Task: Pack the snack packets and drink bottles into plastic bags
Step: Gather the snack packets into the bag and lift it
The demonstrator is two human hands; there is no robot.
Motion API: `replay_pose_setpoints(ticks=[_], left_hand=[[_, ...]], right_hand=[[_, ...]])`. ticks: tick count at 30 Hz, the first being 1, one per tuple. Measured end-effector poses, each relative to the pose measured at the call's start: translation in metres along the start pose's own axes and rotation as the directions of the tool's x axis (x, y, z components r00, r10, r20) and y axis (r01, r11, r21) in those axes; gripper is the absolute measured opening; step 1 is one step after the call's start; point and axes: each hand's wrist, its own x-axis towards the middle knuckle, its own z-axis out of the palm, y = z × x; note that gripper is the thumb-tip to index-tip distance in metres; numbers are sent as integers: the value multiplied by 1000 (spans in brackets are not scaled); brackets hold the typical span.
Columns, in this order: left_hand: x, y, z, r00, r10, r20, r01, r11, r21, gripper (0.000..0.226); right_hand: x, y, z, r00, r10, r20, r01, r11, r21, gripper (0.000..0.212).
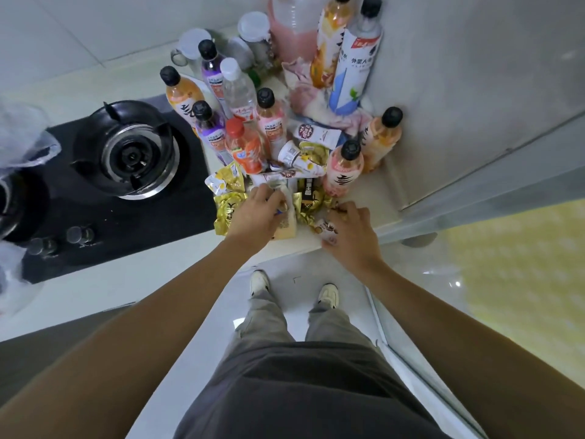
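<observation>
At the surface (364,198) edge, our left hand (253,213) grips a pale packet (286,223); our right hand (351,232) pinches a small snack packet (327,231).

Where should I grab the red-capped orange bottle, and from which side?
Grip the red-capped orange bottle by its neck, just under the cap, coming from above: it stands upright, hemmed in by other bottles and packets, so only its top is free.

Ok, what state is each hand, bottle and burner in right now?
Left hand: gripping a pale snack packet.
Right hand: fingers curled on small printed packet.
Red-capped orange bottle: upright, capped.
Clear white-capped bottle: upright, capped.
Black gas burner: no flame visible.
</observation>
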Motion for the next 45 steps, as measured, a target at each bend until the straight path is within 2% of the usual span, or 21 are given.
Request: replay_pose_setpoints(ticks=[5, 8, 13, 16, 22, 28, 31, 35, 37, 41, 45], left_hand=[[-14, 4, -3, 995, -19, -95, 15, 999, -43, 37], [-29, 5, -5, 988, -47, -147, 37, 997, -73, 32], [-55, -4, -9, 973, -96, -211, 70, 990, -125, 31], [-73, -15, -18, 955, -120, -270, 88, 988, -128, 30], [-137, -72, -45, 889, -249, -384, 182, 962, -201, 26], [-248, -179, -73, 805, -370, -463, 310, 929, -204, 25], [-310, -237, -84, 787, -407, -464, 360, 913, -190, 25], [-391, -315, -97, 763, -476, -436, 430, 879, -207, 24], [-426, -346, -103, 754, -508, -416, 467, 860, -206, 23], [-470, -402, -109, 739, -554, -384, 509, 832, -222, 21], [-479, -455, -104, 704, -627, -333, 575, 779, -251, 23]], right_hand=[[-3, 9, -3, 996, -76, -44, 78, 996, 36, 39], [-5, 9, -9, 989, -126, -72, 129, 990, 51, 39], [-12, -5, -30, 940, -206, -272, 241, 965, 101, 32], [-11, -35, -48, 916, -234, -327, 292, 946, 140, 32], [9, -149, -65, 863, -415, -286, 462, 879, 119, 36], [14, -296, -20, 804, -543, -241, 584, 797, 153, 33], [2, -378, 10, 802, -565, -194, 596, 780, 192, 34], [-13, -484, 53, 745, -642, -179, 667, 712, 219, 36], [-18, -531, 71, 741, -653, -160, 671, 704, 235, 37], [-21, -604, 101, 706, -705, -58, 693, 672, 261, 40], [0, -653, 132, 677, -732, 76, 697, 671, 252, 46]])
